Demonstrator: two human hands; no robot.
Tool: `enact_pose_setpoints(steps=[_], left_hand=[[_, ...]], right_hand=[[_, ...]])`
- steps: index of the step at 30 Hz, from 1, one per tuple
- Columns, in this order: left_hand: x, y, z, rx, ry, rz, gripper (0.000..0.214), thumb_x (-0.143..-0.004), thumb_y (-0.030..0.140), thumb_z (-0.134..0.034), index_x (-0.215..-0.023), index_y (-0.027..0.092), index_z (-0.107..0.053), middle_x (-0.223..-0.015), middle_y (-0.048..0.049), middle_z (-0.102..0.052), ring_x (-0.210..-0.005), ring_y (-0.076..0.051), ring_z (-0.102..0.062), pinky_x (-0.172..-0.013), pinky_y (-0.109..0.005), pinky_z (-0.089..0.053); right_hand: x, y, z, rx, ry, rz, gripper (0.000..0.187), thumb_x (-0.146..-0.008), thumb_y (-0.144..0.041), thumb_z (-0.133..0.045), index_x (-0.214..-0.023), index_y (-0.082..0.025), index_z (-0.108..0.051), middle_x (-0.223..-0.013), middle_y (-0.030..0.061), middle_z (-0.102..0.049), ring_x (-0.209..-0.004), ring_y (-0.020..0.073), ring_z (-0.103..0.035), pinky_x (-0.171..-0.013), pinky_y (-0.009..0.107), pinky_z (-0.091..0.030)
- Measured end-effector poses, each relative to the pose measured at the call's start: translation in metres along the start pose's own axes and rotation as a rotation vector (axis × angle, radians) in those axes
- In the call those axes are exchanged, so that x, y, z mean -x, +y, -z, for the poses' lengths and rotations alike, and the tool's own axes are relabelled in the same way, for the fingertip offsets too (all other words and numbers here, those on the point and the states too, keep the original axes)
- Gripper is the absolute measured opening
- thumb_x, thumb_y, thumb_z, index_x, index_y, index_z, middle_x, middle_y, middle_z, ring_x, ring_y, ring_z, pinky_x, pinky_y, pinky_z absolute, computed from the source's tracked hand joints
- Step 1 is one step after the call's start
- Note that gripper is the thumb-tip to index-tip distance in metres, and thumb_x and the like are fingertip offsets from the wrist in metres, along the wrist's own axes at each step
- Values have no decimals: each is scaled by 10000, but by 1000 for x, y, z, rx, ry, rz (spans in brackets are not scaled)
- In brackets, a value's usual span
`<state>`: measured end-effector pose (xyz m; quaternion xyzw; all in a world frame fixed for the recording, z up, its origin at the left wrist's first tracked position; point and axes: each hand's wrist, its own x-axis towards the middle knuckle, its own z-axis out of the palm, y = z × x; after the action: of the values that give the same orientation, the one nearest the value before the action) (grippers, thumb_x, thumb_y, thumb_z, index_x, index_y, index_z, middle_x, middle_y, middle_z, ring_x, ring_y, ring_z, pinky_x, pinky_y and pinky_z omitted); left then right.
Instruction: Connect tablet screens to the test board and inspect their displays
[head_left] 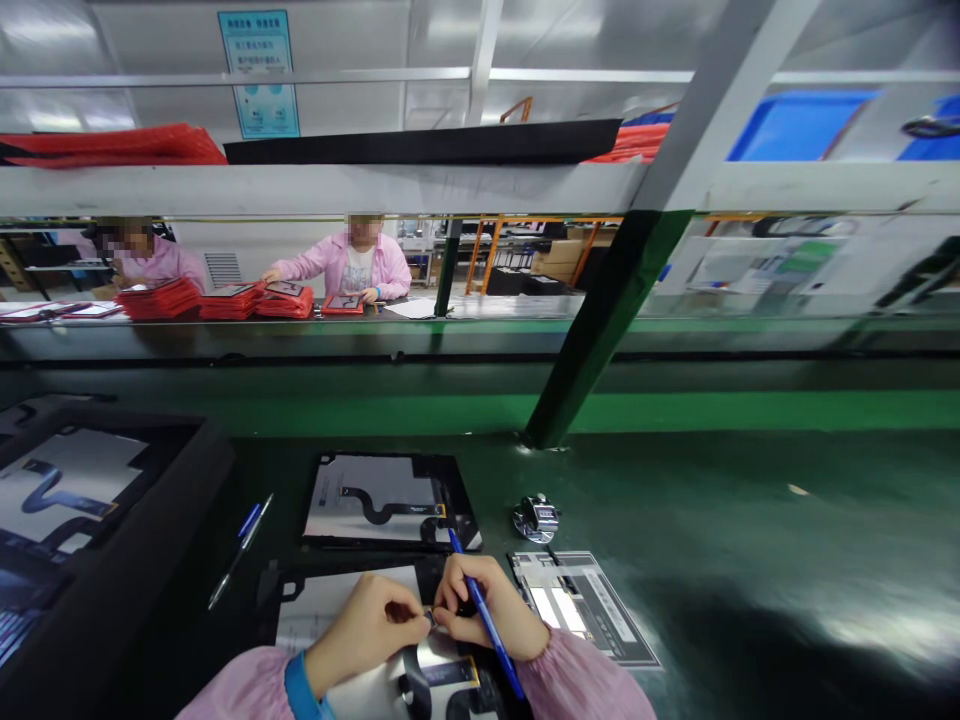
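Over the nearest display panel [311, 605], my left hand [371, 628] is closed in a pinch at a small dark piece by the panel's upper edge, too small to name. My right hand [491, 605] is closed beside it, fingertips almost touching the left ones. A blue pen [491, 630] lies tucked in the right hand, slanting across it. Below the hands, a black ribbon cable [442, 675] curves over the panel's silver back. Another display panel [379, 490] with a similar cable lies just beyond.
At right lie a flat panel with white labels [585, 605] and a round metal tally counter [536, 518]. A clear pen with a blue cap [244, 545] lies left, next to a black tray [172, 480] of panels. A green post [592, 350] rises behind; two people sit across.
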<state>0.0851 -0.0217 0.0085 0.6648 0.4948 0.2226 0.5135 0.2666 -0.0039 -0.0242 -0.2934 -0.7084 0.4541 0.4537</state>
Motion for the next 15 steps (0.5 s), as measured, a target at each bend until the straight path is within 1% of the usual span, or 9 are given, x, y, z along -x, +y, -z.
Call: enact_pose_setpoints(steps=[4,9,15], left_hand=[[0,0,0,-1,17,3,179,-680,236,-603,-610,134,-731,-502,23,-523,-531,-108,-431,-510,-227,-287],[-3,-4,-2,32,42,6,157,-642,199,-601,-580,129,-727,-488,25,-516,-530,-109,-435,-513,-229,-285],[-5,-4,-4,25,40,16,171,-616,161,-561,-549,119,-713,-471,31,-490,-519,-104,-419,-508,-229,-275]], right_hand=[[1,-1,0,-16,20,-16,364,-671,-160,-680,-614,-231,-328,-562,-48,-519,-567,152,-643,-517,224,-453],[1,-3,0,-22,34,-21,358,-654,-129,-672,-613,-229,-330,-560,-51,-513,-559,154,-648,-508,217,-450],[2,-2,-1,-46,11,-58,374,-652,-168,-693,-612,-227,-325,-559,-52,-509,-558,150,-649,-502,210,-448]])
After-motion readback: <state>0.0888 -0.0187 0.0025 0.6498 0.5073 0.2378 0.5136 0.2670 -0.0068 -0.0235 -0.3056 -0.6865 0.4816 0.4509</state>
